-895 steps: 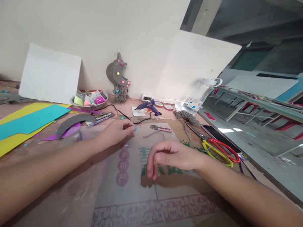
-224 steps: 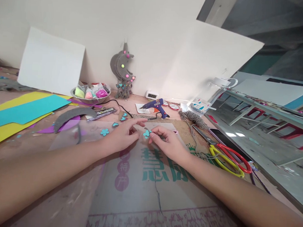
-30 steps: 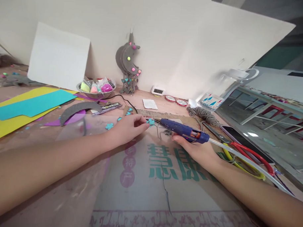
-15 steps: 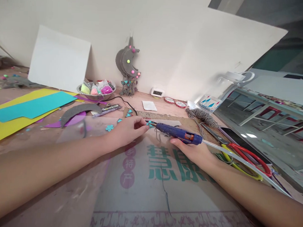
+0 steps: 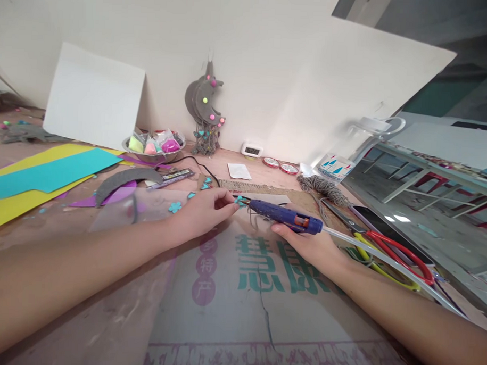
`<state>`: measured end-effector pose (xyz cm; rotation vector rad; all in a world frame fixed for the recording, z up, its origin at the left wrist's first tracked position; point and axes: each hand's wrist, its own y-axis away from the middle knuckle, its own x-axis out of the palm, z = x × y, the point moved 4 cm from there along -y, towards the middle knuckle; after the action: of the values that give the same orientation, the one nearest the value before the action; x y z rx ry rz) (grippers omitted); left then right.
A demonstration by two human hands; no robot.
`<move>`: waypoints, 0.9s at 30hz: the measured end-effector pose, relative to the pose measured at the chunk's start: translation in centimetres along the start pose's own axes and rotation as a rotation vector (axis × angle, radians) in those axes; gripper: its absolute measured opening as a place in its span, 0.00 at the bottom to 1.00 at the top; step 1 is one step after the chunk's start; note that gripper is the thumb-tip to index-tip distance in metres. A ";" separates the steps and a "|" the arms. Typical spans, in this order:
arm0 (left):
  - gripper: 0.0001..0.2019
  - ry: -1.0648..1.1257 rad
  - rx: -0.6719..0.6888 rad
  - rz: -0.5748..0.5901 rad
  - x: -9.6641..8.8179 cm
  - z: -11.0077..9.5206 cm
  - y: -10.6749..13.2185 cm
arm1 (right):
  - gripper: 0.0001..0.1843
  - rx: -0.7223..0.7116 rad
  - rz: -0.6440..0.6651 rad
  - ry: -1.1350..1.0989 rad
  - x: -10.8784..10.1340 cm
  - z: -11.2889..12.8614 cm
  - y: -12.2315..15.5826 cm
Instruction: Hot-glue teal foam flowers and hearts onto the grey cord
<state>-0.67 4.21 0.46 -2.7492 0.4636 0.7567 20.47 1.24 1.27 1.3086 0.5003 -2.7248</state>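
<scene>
My right hand is closed around a blue hot glue gun, with a long clear glue stick trailing from its back end. The gun's nozzle touches, or nearly touches, a small turquoise flower. Thumb and forefinger of my left hand pinch that flower at its edge. Another turquoise flower lies on the translucent plastic sheet, left of my left hand. Small turquoise pieces rest just behind my left hand. A thin grey yarn strand shows under the nozzle.
Red-and-yellow scissors, a phone and grey yarn lie at the right, near a clear jug. Turquoise and yellow sheets and a bowl of clay occupy the left. A decorated grey moon hangs behind.
The view shifts very slightly. Both hands, the glue gun and the flower keep nearly the same positions.
</scene>
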 end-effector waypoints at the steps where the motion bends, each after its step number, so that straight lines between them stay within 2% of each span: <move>1: 0.12 0.005 0.000 0.002 0.0 0.0 0.0 | 0.13 0.001 -0.004 -0.002 0.0 0.0 0.0; 27: 0.12 -0.007 -0.029 0.006 0.0 0.0 0.0 | 0.13 0.064 -0.054 0.046 -0.1 -0.5 0.2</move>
<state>-0.71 4.20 0.44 -2.7727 0.4635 0.7802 20.94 1.16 0.98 1.3960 0.4620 -2.7825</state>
